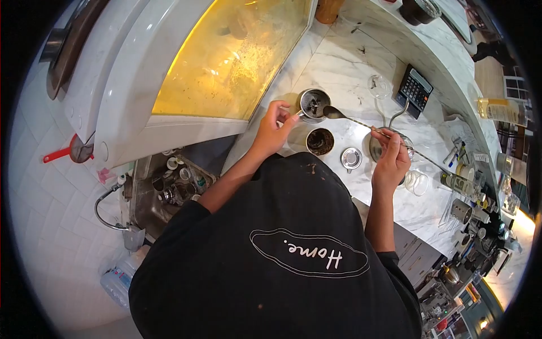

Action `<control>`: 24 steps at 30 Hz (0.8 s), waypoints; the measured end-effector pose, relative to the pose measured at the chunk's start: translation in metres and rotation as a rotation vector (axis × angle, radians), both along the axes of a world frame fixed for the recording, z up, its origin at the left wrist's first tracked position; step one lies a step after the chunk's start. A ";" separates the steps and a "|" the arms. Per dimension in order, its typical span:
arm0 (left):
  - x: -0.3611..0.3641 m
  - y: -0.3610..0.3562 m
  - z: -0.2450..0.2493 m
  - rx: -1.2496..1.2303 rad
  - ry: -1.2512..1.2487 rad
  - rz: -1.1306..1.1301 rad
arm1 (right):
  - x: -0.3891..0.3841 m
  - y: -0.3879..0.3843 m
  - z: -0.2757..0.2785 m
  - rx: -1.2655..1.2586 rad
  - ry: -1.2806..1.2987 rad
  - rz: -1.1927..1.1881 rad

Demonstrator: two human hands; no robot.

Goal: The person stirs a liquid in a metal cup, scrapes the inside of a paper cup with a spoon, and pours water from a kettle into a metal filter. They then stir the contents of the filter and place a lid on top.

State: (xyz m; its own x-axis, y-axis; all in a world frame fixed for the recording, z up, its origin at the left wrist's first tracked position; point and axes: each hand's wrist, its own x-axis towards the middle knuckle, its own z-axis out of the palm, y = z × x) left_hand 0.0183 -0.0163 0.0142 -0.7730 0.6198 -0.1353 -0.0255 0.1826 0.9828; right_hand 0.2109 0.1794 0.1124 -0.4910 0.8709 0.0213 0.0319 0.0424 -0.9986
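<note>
My left hand [275, 129] pinches the small handle of a metal cup [314, 104] with dark bits inside, standing on the white marble counter [344, 68]. A long twisted bar spoon [361, 124] is gripped in my right hand [390, 161], its bowl resting by that cup's right rim. Just in front stands a second round cup [320, 141] filled with dark grounds, and beside it a small metal strainer-like piece [351, 158]. A metal vessel [377, 148] sits partly hidden under my right hand.
A large yellow-lit lidded bin [231, 56] fills the left of the counter. Below it is a steel sink [169, 189] with small items. A calculator [415, 87], clear glasses [418, 182], bottles and bar tools [468, 212] crowd the right side.
</note>
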 end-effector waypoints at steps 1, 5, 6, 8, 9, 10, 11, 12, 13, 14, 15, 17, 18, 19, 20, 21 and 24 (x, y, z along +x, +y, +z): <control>0.001 -0.008 -0.006 0.003 -0.009 0.007 | 0.001 -0.003 0.005 -0.047 0.030 -0.015; 0.009 -0.034 -0.018 -0.064 -0.045 -0.081 | 0.016 -0.009 0.009 -0.086 0.042 -0.041; 0.013 -0.036 -0.017 -0.099 -0.007 -0.141 | 0.021 -0.010 0.007 -0.069 0.022 -0.028; 0.019 -0.040 -0.015 -0.166 0.072 -0.264 | 0.032 -0.011 -0.001 -0.033 -0.016 -0.003; 0.022 -0.039 -0.016 -0.174 0.061 -0.307 | 0.035 -0.014 -0.003 -0.004 -0.048 -0.001; 0.026 -0.036 -0.019 -0.182 0.049 -0.351 | 0.037 -0.017 -0.006 0.023 -0.081 0.001; 0.030 -0.032 -0.022 -0.190 0.035 -0.395 | 0.039 -0.020 -0.008 0.051 -0.116 0.003; 0.034 -0.028 -0.026 -0.177 0.073 -0.416 | 0.041 -0.023 -0.012 0.078 -0.148 0.017; 0.036 -0.022 -0.030 -0.163 0.110 -0.436 | 0.042 -0.027 -0.016 0.104 -0.179 0.031; 0.038 -0.016 -0.033 -0.148 0.150 -0.458 | 0.042 -0.030 -0.018 0.132 -0.209 0.044; 0.041 -0.011 -0.036 -0.109 0.175 -0.442 | 0.040 -0.035 -0.015 0.170 -0.252 0.070; 0.048 0.000 -0.042 -0.032 0.224 -0.411 | 0.042 -0.039 -0.030 0.174 -0.280 0.110; 0.051 0.005 -0.042 -0.057 0.272 -0.397 | 0.041 -0.043 -0.034 0.164 -0.297 0.124; 0.053 0.009 -0.042 -0.082 0.321 -0.382 | 0.039 -0.047 -0.044 0.084 -0.232 0.123; 0.056 0.012 -0.042 -0.107 0.368 -0.367 | 0.039 -0.049 -0.048 0.108 -0.254 0.141; 0.058 0.016 -0.043 -0.107 0.397 -0.382 | 0.038 -0.052 -0.047 0.131 -0.275 0.160; 0.061 0.017 -0.041 -0.093 0.397 -0.391 | 0.037 -0.059 -0.041 0.177 -0.328 0.187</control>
